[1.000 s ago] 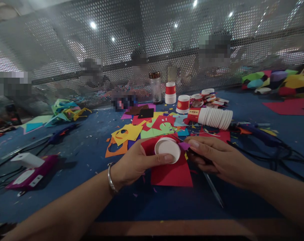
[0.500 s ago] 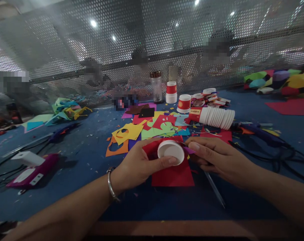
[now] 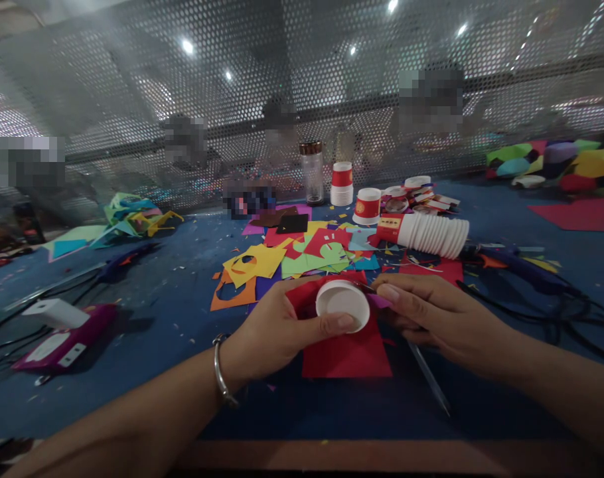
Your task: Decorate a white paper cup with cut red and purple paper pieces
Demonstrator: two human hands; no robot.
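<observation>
A white paper cup (image 3: 334, 299) is gripped in my left hand (image 3: 275, 328), its round white end tilted towards me and my thumb across the rim. Red surface shows between thumb and forefinger, beside the cup. My right hand (image 3: 426, 312) is closed at the cup's right side, pinching a thin dark metal tool (image 3: 366, 287) whose kind is mostly hidden by the fingers. A small purple paper piece (image 3: 380, 301) sticks out just under the right thumb. Below the cup, a red paper sheet (image 3: 346, 358) lies on the table. A clear slender stick (image 3: 431, 382) extends below my right hand.
Cut coloured paper (image 3: 314, 255) spreads beyond my hands. A fallen stack of paper cups (image 3: 424, 232), upright cups (image 3: 342, 184) and a glass bottle (image 3: 311, 176) stand farther back. A glue gun (image 3: 526, 269) with cables lies right; a purple power strip (image 3: 66, 345) lies left.
The cup and both hands have shifted very slightly right and down in the view, along with the red sheet. Both grips look the same.
</observation>
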